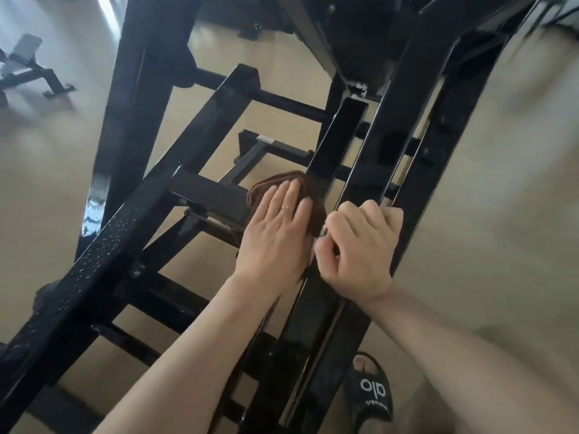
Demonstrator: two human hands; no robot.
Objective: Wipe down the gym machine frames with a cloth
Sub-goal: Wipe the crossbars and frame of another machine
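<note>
A black steel gym machine frame (341, 142) fills the middle of the view, with slanted bars and cross members. A brown cloth (266, 184) lies against the central slanted bar. My left hand (275, 233) presses flat on the cloth with straight fingers; a ring shows on one finger. My right hand (360, 245) is curled around a neighbouring bar (407, 170) of the frame, just right of the cloth, thumb tucked near the cloth's edge.
A perforated black beam (103, 255) runs diagonally at the lower left. Beige floor (47, 170) surrounds the machine. A grey bench (25, 64) stands at the far left. My foot in a black slide sandal (372, 389) is at the bottom right.
</note>
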